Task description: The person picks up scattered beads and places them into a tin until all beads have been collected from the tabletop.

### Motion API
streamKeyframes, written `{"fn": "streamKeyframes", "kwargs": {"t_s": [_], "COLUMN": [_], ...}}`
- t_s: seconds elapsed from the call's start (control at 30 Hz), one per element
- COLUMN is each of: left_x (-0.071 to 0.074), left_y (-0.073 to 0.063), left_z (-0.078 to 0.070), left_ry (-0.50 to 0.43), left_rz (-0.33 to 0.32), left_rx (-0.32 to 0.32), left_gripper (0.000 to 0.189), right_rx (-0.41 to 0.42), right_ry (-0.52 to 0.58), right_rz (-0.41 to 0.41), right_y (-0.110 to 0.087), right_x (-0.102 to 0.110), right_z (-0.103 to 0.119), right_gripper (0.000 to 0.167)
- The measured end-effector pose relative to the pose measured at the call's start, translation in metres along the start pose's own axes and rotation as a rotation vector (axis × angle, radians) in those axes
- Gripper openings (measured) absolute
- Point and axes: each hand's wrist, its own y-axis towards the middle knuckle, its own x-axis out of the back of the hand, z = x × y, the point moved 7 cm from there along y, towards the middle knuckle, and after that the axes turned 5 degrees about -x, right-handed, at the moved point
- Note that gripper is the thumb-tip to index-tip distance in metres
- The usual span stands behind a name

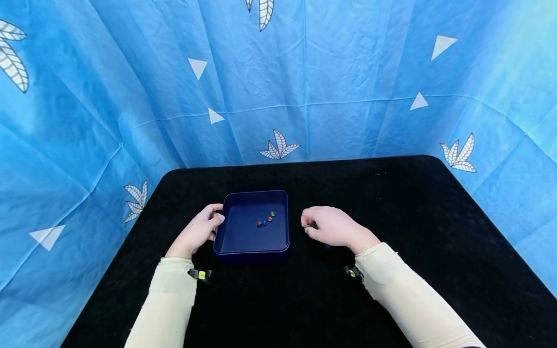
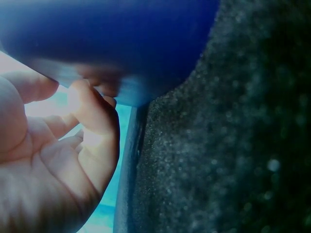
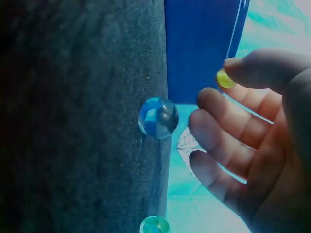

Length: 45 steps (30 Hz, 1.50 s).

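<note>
A dark blue square tray [image 1: 237,239] stands on the black table, with several small marbles [image 1: 265,223] in a short row inside. My left hand [image 1: 197,232] grips its left side, thumb at the rim and fingers against the outer wall. Just beyond the right side, my right hand [image 1: 332,227] pinches a yellow marble [image 3: 225,79] between thumb and index finger. The other fingers are bent and hold nothing. On the table by that hand are a clear marble with blue inside [image 3: 158,118] and a greenish one [image 3: 155,225], cut off by the right wrist view's lower edge.
Black cloth covers the table [image 1: 417,208], whose far corners are rounded. Blue curtains [image 1: 339,72] with white triangles and leaf prints surround its back and sides. Each wrist carries a small camera on a strap.
</note>
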Motion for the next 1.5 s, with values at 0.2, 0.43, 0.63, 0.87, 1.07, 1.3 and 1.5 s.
{"fn": "streamKeyframes", "kwargs": {"t_s": [0.2,0.43,0.63,0.87,1.07,1.3,1.5], "left_x": [0.0,-0.001,-0.006,-0.005,-0.001,-0.001,0.0], "left_y": [0.0,0.001,-0.011,-0.01,0.002,0.002,0.002], "left_z": [-0.001,-0.003,-0.029,-0.026,-0.001,0.002,0.001], "left_ry": [0.008,-0.01,-0.012,-0.009,-0.005,0.002,-0.004], "left_rz": [-0.003,0.007,0.02,0.021,0.007,-0.003,0.003], "left_rx": [0.004,0.015,0.025,0.016,0.017,0.01,0.022], "left_gripper": [0.049,0.051,0.05,0.049,0.051,0.05,0.049], "right_rx": [0.012,0.034,0.021,-0.007,0.009,0.036,0.074], "right_ry": [0.015,0.034,0.056,0.074,0.08,0.084,0.069], "right_rz": [-0.045,-0.117,-0.121,-0.118,-0.134,-0.152,-0.151], "right_y": [0.001,0.001,0.002,0.009,0.015,0.027,0.033], "right_x": [0.009,0.025,0.03,0.036,0.043,0.043,0.041], "right_z": [0.004,0.007,0.006,0.008,0.018,0.03,0.041], "right_gripper": [0.01,0.016,0.019,0.018,0.017,0.02,0.019]}}
